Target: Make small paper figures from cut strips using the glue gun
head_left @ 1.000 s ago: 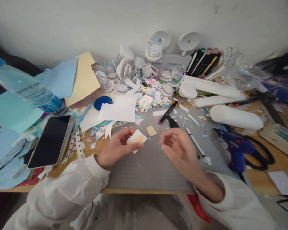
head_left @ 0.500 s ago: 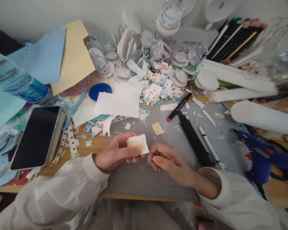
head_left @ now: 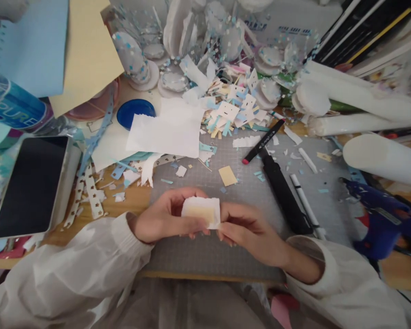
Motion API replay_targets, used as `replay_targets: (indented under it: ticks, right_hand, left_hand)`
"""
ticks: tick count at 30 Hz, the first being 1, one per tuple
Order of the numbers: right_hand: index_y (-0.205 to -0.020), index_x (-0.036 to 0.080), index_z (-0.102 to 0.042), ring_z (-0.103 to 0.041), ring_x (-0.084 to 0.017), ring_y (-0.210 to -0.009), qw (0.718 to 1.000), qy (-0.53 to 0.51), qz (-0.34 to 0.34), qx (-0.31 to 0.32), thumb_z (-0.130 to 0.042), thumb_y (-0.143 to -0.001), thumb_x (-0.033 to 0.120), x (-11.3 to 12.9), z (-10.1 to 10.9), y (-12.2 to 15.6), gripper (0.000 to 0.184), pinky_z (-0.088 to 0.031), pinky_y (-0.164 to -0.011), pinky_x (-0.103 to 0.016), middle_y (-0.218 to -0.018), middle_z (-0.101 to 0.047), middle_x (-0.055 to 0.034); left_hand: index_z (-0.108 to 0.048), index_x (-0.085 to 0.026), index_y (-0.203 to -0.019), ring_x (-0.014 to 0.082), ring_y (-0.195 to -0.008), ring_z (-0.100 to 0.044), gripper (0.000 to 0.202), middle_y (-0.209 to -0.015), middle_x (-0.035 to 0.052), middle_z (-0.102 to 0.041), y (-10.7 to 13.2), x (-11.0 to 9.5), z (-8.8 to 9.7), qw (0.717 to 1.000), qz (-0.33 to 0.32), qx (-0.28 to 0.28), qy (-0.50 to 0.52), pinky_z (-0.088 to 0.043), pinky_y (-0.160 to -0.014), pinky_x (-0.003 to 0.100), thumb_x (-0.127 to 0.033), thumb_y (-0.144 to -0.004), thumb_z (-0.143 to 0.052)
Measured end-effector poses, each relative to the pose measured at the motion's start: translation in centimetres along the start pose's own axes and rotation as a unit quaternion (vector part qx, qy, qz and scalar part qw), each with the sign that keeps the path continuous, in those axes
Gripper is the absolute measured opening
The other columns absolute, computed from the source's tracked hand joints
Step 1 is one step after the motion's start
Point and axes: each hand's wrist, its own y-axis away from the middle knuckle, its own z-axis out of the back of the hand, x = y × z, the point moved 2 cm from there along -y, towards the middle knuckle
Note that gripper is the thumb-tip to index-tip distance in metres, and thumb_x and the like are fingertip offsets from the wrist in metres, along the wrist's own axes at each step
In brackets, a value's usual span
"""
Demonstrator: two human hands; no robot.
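A small white piece of paper with a torn edge and a pale yellow rectangle on it is held above the grey cutting mat. My left hand is closed on its left and lower side, thumb across the front. At the lower right corner, my right hand pinches the same paper between thumb and fingers. Just beyond the hands, a yellow paper square lies on the mat among small scraps.
Ahead lie a white torn sheet, a blue round lid and a heap of paper cut-outs. Rightward are a black marker, a black cutter-like tool and a blue glue gun. A phone lies left.
My right hand has moved to the paper and now pinches its corner. The paper has turned, showing more of its yellow rectangle. The head view has shifted closer and lower.
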Motion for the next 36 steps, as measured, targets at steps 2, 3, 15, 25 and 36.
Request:
replay_targets:
  ticks: [2, 3, 15, 25, 36]
  right_hand:
    - [-0.067, 0.018, -0.051, -0.039, -0.006, -0.052, 1.0, 0.013, 0.009, -0.004, -0.051, -0.087, 0.025, 0.1, -0.02, -0.03, 0.021, -0.031, -0.045, -0.019, -0.063, -0.05, 0.0023]
    - [-0.067, 0.018, -0.051, -0.04, -0.006, -0.052, 1.0, 0.022, 0.013, -0.006, -0.05, -0.086, 0.024, 0.14, -0.04, -0.04, 0.02, -0.031, -0.045, -0.019, -0.063, -0.051, 0.0019]
    - [-0.064, 0.02, -0.051, -0.044, -0.01, -0.056, 0.989, 0.128, 0.034, -0.06, -0.05, -0.079, 0.017, -0.02, -0.22, 0.18, 0.015, -0.035, -0.05, -0.022, -0.056, -0.048, 0.0029]
    - [-0.068, 0.016, -0.056, -0.044, -0.007, -0.052, 0.996, -0.054, 0.054, 0.042, -0.047, -0.091, 0.027, -0.05, 0.03, 0.66, 0.028, -0.035, -0.048, -0.019, -0.061, -0.05, 0.0013]
    - [-0.08, 0.016, -0.057, -0.041, -0.005, -0.053, 0.994, -0.083, 0.05, 0.044, -0.051, -0.091, 0.02, -0.45, -0.47, 0.64, 0.013, -0.035, -0.047, -0.017, -0.068, -0.051, 0.002]
  left_hand:
    - [-0.06, -0.014, -0.08, 0.0066, -0.049, -0.052, 0.023, -0.063, 0.0002, -0.065, -0.07, 0.06, -0.04, 1.0, 0.0, 0.001, 0.0, -0.041, -0.045, 0.016, -0.025, -0.071, -0.078]
    - [-0.06, -0.014, -0.08, 0.0065, -0.049, -0.052, 0.022, -0.063, 0.0, -0.066, -0.11, 0.11, -0.04, 1.0, -0.001, -0.001, 0.001, -0.041, -0.045, 0.016, -0.025, -0.071, -0.078]
    - [-0.061, -0.015, -0.079, 0.0073, -0.051, -0.052, 0.019, -0.062, -0.0023, -0.063, -0.48, 0.54, -0.09, 0.997, -0.043, -0.058, -0.009, -0.041, -0.043, 0.015, -0.021, -0.071, -0.077]
    - [-0.059, -0.015, -0.081, 0.0033, -0.042, -0.049, 0.018, -0.063, -0.0023, -0.066, 0.04, 0.24, -0.26, 0.998, -0.048, 0.015, 0.036, -0.04, -0.039, 0.011, -0.015, -0.074, -0.075]
    - [-0.06, -0.014, -0.084, 0.0019, -0.041, -0.052, 0.016, -0.063, -0.0025, -0.068, 0.26, 0.31, -0.21, 0.997, -0.056, 0.033, 0.051, -0.042, -0.039, 0.008, -0.012, -0.076, -0.073]
